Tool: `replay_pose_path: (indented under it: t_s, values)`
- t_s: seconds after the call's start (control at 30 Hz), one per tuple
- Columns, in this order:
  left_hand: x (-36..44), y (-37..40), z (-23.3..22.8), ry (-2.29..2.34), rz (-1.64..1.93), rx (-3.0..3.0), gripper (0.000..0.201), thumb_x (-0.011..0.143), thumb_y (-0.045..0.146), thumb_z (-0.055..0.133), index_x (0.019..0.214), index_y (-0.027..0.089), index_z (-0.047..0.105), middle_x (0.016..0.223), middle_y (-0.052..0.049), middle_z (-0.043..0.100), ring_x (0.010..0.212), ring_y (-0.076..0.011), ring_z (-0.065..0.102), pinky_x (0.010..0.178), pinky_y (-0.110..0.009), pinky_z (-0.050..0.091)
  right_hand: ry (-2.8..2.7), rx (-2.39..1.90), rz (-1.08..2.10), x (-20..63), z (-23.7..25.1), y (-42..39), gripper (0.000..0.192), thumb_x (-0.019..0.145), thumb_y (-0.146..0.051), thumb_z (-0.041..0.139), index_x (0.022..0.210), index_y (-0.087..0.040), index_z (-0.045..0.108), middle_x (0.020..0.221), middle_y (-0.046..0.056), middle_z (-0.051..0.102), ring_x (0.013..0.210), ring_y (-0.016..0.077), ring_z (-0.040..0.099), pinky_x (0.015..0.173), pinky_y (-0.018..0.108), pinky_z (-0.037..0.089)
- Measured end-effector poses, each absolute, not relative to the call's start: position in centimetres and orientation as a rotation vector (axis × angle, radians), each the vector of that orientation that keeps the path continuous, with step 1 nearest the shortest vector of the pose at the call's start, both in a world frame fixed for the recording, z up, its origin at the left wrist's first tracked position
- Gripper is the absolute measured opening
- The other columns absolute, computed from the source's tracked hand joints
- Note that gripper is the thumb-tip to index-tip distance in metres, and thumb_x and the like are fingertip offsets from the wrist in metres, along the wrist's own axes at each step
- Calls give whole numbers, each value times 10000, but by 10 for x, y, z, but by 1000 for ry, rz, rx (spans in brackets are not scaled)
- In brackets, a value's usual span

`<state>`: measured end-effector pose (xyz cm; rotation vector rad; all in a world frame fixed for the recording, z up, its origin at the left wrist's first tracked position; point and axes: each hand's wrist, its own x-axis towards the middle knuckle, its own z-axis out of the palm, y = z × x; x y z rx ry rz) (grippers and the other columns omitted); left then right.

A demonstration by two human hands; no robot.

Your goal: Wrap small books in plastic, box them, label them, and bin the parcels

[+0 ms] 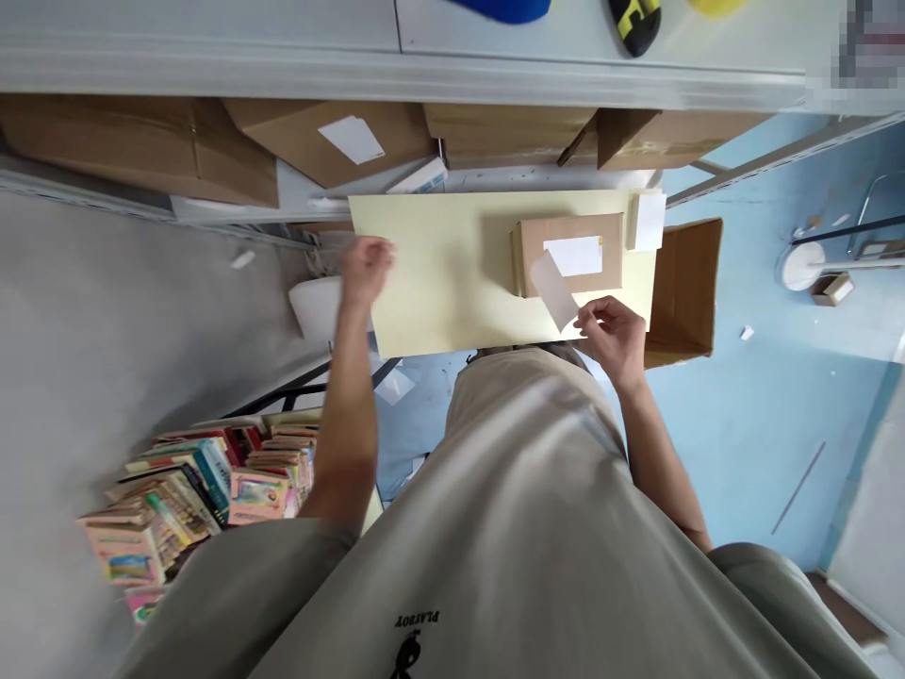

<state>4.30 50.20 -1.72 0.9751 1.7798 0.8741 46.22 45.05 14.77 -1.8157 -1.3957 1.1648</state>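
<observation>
My right hand (614, 338) pinches one corner of a thin, pale label backing sheet (555, 290) between thumb and fingertips. The sheet hangs tilted in front of a closed cardboard box (527, 253) and covers a bit of its front edge. On the box's top is a white label (574, 256). The box rests on a pale yellow tabletop (424, 292). Over the left end of that top, well apart from the box, my left hand (366, 269) is closed with its fingers curled, slightly blurred. Nothing shows in it.
A small white stack (647, 222) sits at the tabletop's right corner, beside an open cardboard carton (684, 292). Larger cardboard boxes (339, 141) line the shelf behind, under a grey ledge (283, 71). Piled books (205, 481) stand low on the left.
</observation>
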Motion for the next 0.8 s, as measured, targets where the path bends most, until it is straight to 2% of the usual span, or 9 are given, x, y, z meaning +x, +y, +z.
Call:
replay_pose_path:
  t_s: [0.13,0.23,0.33,0.47,0.63,0.7,0.8]
  values:
    - [205,480,44,1246,891,632,526,996,708,860,1070,218,685,1161,-106,870,1062,-236,860,1104,-488,686,-1780,-1694,988,472,141,460,109,994,-347,719,927,-262,720,946,24,789,808,200,763,742,354,667]
    - [274,471,78,1152,903,543,609,926,779,889,1060,217,695,1166,-115,877,1074,-270,875,1090,-495,698,-2074,-1614,858,477,135,463,103,1038,-253,668,949,-253,720,989,38,790,803,189,750,734,337,615]
    - [305,472,86,1229,942,511,616,865,747,954,1040,218,693,1122,-99,879,1068,-281,875,1038,-480,717,-2242,-1560,816,486,125,465,136,1085,-219,633,1004,-245,739,1034,52,801,829,190,751,722,323,569]
    - [327,474,76,1357,996,513,569,793,649,1019,1029,214,740,1087,-77,871,1027,-262,861,934,-430,735,-2312,-1497,913,505,108,467,172,1135,-239,613,1073,-232,773,1100,72,817,860,198,770,722,322,553]
    - [354,473,62,1510,1061,491,507,800,634,1000,994,225,773,969,-45,842,890,-208,817,840,-371,715,-2191,-1364,1305,539,91,480,115,1127,-309,731,1178,-254,817,1273,69,829,811,174,771,773,340,606]
    - [363,472,57,1533,1099,444,513,785,652,1003,973,232,774,950,-39,835,856,-199,800,814,-358,704,-2002,-1340,1433,554,83,491,125,1123,-349,744,1157,-265,830,1230,56,832,801,172,763,790,348,635]
    - [373,470,54,1544,1130,402,524,771,666,1008,956,238,768,969,-43,835,869,-199,789,792,-336,685,-1698,-1448,1385,577,69,512,180,1133,-384,702,1128,-262,834,1135,51,826,814,181,749,800,367,652]
